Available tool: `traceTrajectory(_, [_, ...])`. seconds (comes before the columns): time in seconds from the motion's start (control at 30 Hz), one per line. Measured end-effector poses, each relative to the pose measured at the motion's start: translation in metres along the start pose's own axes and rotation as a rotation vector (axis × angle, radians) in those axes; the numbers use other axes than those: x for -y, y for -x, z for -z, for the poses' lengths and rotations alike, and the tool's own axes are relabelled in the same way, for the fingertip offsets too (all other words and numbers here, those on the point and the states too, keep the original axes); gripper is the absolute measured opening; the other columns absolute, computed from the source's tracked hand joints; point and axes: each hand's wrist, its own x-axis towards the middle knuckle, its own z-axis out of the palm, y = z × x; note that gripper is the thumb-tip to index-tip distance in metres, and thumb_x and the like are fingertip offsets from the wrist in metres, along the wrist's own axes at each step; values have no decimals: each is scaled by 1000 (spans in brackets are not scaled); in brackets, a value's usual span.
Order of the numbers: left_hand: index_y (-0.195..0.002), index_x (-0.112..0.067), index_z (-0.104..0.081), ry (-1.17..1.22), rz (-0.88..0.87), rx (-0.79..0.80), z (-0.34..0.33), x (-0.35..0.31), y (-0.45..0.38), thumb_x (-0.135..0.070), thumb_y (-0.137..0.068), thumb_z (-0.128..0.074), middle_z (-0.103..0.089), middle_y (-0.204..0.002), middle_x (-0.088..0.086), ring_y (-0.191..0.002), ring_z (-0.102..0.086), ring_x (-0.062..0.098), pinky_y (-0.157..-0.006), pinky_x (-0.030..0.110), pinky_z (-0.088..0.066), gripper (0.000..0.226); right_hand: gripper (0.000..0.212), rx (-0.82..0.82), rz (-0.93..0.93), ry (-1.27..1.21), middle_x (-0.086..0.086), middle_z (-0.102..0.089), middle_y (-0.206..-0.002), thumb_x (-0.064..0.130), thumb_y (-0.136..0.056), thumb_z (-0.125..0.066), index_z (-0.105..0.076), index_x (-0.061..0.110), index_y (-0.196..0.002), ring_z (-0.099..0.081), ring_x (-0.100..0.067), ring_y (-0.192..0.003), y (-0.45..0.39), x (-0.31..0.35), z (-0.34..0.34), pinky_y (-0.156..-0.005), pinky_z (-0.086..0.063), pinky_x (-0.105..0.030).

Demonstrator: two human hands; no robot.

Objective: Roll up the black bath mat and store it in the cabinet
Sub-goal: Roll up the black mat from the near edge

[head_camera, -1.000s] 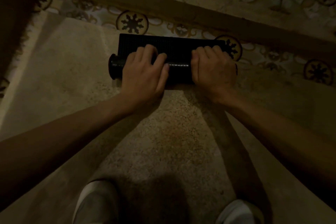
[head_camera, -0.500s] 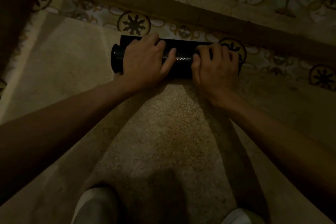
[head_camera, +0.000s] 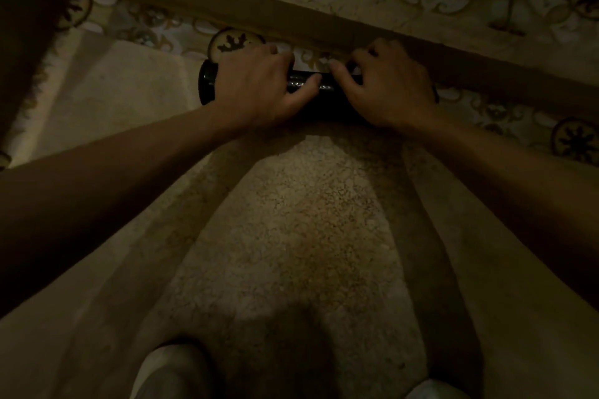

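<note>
1. Black bath mat (head_camera: 327, 107) – rolled into a tight dark cylinder, lying crosswise on the floor; its round left end (head_camera: 207, 87) pokes out past the hand, w/ a glossy, bumpy patch showing between the hands.
2. Left hand (head_camera: 256, 87) is clamped over the roll's left part, thumb on the near side, fingers over the top.
3. Right hand (head_camera: 389, 87) presses on the roll's right part, fingers curled over the far edge – both hands grasping the mat.
4. Speckled beige floor (head_camera: 291, 220) lies on the near side of the roll; patterned tiles (head_camera: 233, 42) w/ dark rosettes lie just beyond it.
5. A brown raised ledge (head_camera: 259, 13) runs along the far side of the roll, more ornate tile past it.
6. Two pale shoes (head_camera: 168, 372) well apart from the roll, at the near edge; light is dim.
</note>
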Motion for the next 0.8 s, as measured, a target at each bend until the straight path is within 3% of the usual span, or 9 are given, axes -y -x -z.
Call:
traceTrajectory(0.1, [-111,-15,-66,14,-38,2,2,4,4,-81,-87,-23,-62,-109,15,-102,-54,31,-69,35,-39,82,81,131,24,-19,-4,-63,-90,86,-87,-8,-66,30,-99,-61,-28,-85,-3,1,3,-69,-34,-36])
traceTrajectory(0.23, [-116,-11,-60,-2,-174,130,10,15,17,-91,-75,-34,-64,-101,16,-93,-59,31,-90,42,-42,94,89,143,117,-12,-9,-54,-118,95,-78,-22,-52,29,-130,-51,-29,-109,18,-7,7,-78,-34,-38])
traceTrajectory(0.33, [-125,-14,-52,-34,-238,167,14,30,26,-87,-68,-47,-53,-111,19,-101,-51,35,-78,43,-44,93,100,110,283,91,-15,-48,-122,93,-69,-49,-40,24,-142,-47,-33,-109,38,-22,9,-78,-45,-42])
traceTrajectory(0.43, [-126,-17,-48,-53,-239,207,15,34,27,-84,-67,-58,-49,-111,18,-98,-49,36,-63,35,-39,90,104,118,295,128,-19,-48,-125,88,-66,-57,-39,22,-144,-47,-36,-110,41,-23,13,-80,-47,-46])
traceTrajectory(0.7, [-121,-16,-50,-37,-260,189,13,35,28,-80,-68,-61,-47,-108,16,-93,-44,31,-66,33,-35,85,90,94,282,76,-17,-50,-118,81,-68,-60,-45,26,-138,-48,-35,-102,40,-23,11,-82,-43,-45])
traceTrajectory(0.8, [-123,-14,-48,-24,-247,291,31,26,32,-70,-67,-72,-48,-115,19,-99,-45,36,-74,41,-42,83,84,178,245,62,-18,-49,-121,70,-70,-72,-47,26,-137,-48,-37,-106,51,-16,26,-88,-40,-46])
